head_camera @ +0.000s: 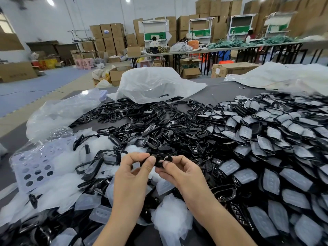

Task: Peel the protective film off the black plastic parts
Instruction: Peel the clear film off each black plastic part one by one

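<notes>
A small glossy black plastic part [161, 161] is held between both hands above the table. My left hand [132, 176] pinches its left end with thumb and forefinger. My right hand [181, 172] grips its right end with the fingertips. A large heap of black parts covered in whitish film [276, 144] spreads across the right side. A heap of bare black parts [142, 125] lies in the middle. Loose clear film pieces [62, 178] lie scattered at the left and under my hands.
A crumpled clear plastic bag [154, 84] stands at the back of the grey table [220, 93]; another bag [58, 112] lies at the left. A lilac sheet with round holes [35, 167] rests at the left. Cardboard boxes [110, 38], benches and seated persons fill the far room.
</notes>
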### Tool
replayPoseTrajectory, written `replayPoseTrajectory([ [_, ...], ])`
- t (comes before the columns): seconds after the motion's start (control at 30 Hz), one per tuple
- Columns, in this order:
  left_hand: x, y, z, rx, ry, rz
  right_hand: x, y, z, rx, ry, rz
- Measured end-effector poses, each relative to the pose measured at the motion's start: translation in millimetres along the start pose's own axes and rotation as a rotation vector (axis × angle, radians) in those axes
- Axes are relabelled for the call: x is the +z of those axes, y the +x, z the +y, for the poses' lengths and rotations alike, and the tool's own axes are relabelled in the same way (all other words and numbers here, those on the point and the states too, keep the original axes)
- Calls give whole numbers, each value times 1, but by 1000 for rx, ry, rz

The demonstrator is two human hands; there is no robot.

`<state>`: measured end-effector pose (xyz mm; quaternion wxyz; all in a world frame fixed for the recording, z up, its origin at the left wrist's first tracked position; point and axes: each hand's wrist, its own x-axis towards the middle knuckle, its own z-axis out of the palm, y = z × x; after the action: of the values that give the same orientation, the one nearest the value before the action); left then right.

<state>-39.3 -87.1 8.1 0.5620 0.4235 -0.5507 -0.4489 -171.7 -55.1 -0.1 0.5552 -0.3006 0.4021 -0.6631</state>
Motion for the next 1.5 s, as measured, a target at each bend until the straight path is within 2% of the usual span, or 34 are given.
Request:
replayPoseTrajectory([
  [0.13,-2,4,-3,-78,-165,-106,0,-1,-3,6,8,-45],
  [0.4,-12,10,-5,-189,-175,-300,-6,1,-6,11,-65,-130],
  [0.57,-8,3,-3,154,342,-122,-5,-1,-5,-65,-213,-105],
  [0.67,-4,-3,-1,342,520,-86,-6,0,-5,-142,-309,-84],
  [0.73,-4,-3,-1,402,602,-90,-7,3,-5,-169,-351,-58],
  [0.87,-21,4,2,364,717,-197,-16,9,-8,-230,-372,110],
  [1.0,-52,2,3,277,849,-442,-26,12,-13,-255,-266,290],
  [1.13,-63,-14,0,399,1025,-579,-26,12,-14,-281,-257,362],
  [1.37,-41,-28,5,419,1110,-662,-25,11,-13,-279,-289,401],
  [1.5,-42,-14,5,336,1194,-443,-25,11,-12,-270,-304,392],
])
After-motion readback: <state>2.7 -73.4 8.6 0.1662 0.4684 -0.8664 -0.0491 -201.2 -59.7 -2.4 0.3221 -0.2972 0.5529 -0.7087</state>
